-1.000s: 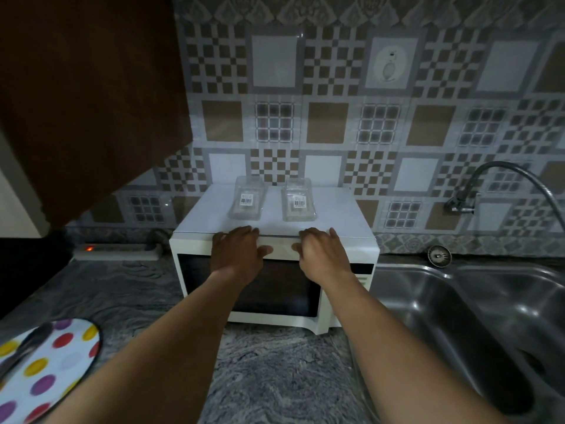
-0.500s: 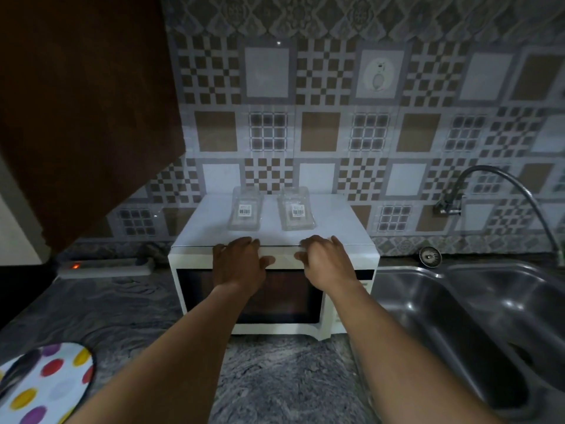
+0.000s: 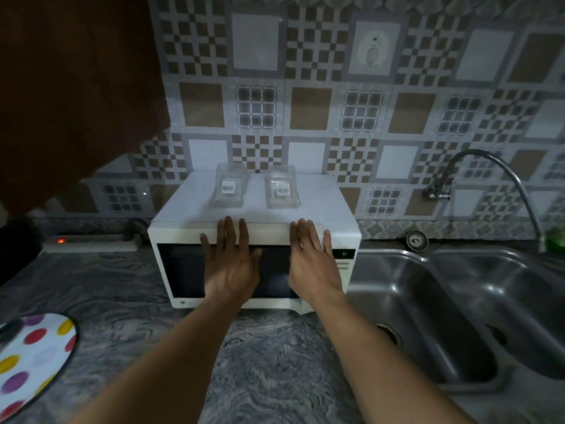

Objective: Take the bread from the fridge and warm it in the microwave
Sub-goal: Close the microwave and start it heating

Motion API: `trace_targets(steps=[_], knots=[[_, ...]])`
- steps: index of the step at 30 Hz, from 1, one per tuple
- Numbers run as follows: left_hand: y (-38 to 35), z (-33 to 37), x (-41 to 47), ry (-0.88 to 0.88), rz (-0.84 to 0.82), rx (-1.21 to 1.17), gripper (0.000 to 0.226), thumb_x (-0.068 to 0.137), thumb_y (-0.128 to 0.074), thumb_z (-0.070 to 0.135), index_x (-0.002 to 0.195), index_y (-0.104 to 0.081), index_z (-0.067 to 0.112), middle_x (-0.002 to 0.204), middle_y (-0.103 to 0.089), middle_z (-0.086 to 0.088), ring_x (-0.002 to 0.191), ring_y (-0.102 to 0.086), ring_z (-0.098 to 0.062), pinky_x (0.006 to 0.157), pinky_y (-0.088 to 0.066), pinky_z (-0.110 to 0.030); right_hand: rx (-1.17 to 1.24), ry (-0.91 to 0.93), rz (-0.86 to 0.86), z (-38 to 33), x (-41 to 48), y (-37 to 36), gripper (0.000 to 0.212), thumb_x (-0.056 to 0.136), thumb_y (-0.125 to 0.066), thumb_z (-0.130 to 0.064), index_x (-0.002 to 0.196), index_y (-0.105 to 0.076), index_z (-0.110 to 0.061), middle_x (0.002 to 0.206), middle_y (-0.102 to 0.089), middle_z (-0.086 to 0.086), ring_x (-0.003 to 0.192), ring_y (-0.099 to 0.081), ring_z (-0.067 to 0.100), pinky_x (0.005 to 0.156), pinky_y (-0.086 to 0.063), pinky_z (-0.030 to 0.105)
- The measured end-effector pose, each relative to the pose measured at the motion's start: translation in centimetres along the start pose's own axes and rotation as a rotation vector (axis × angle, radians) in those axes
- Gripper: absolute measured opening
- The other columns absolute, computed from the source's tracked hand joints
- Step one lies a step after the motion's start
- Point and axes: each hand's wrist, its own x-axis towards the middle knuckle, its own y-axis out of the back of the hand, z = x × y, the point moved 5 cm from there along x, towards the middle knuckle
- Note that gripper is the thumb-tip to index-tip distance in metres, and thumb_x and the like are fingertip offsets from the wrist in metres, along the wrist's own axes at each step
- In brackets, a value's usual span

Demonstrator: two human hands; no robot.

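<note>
A white microwave point(image 3: 171, 237) with a dark glass door stands on the counter against the tiled wall, its door closed. On its top lie two clear plastic packs with barcode labels, one point(image 3: 230, 189) on the left and one point(image 3: 281, 191) on the right; their contents are hard to make out. My left hand point(image 3: 229, 264) lies flat against the door's upper part, fingers spread and fingertips at the top edge. My right hand point(image 3: 312, 261) lies flat beside it, nearer the control panel point(image 3: 344, 258). Neither hand holds anything.
A double steel sink point(image 3: 458, 301) with a curved tap point(image 3: 489, 185) is right of the microwave. A polka-dot plate point(image 3: 33, 359) sits at the counter's left edge. A power strip point(image 3: 88, 241) with a red light lies behind. A dark cupboard point(image 3: 76, 87) hangs upper left.
Both hands have slid down from the microwave's top front edge onto the door front, fingers now spread flat. The view has shifted slightly closer.
</note>
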Motion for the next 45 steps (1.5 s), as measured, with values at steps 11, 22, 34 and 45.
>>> trace_targets(steps=[11, 22, 34, 45], knots=[[-12.5, 5.5, -11.5, -0.026, -0.235, -0.203, 0.068, 0.102, -0.016, 0.049, 0.154, 0.015, 0.017, 0.164, 0.008, -0.012, 0.151, 0.01, -0.025, 0.122, 0.002, -0.051, 0.327, -0.3, 0.125, 6.7, -6.7, -4.6, 0.088, 0.094, -0.059, -0.017, 0.158, 0.002, -0.017, 0.163, -0.003, 0.023, 0.152, -0.004, 0.037, 0.122, -0.016, 0.053], [-19.7, 6.2, -15.3, 0.035, -0.452, -0.104, 0.066, 0.094, 0.003, 0.063, 0.153, 0.013, 0.035, 0.162, 0.017, -0.007, 0.149, 0.019, -0.026, 0.119, 0.01, -0.053, 0.736, -0.599, 0.229, 10.7, -7.2, -10.6, 0.071, 0.096, -0.063, -0.019, 0.151, -0.018, -0.022, 0.134, -0.059, 0.005, 0.103, -0.067, 0.024, 0.076, -0.052, 0.029], [-20.1, 6.0, -15.3, 0.048, -0.4, -0.115, 0.065, 0.094, -0.001, 0.067, 0.152, 0.011, 0.041, 0.164, 0.011, -0.004, 0.15, 0.017, -0.023, 0.12, 0.009, -0.051, 0.676, -0.604, 0.328, 11.9, -6.1, -11.7, 0.039, 0.094, -0.064, -0.014, 0.127, -0.044, -0.018, 0.118, -0.059, 0.002, 0.099, -0.061, 0.02, 0.079, -0.056, 0.039], [-19.8, 6.0, -15.2, 0.049, -0.379, -0.11, 0.066, 0.093, -0.003, 0.067, 0.154, 0.005, 0.041, 0.164, 0.005, -0.004, 0.151, 0.011, -0.022, 0.121, 0.005, -0.051, 0.713, -0.553, 0.221, 12.3, -6.5, -12.7, 0.075, 0.085, -0.072, -0.005, 0.145, -0.029, -0.024, 0.129, -0.057, 0.0, 0.114, -0.059, 0.021, 0.09, -0.056, 0.042]])
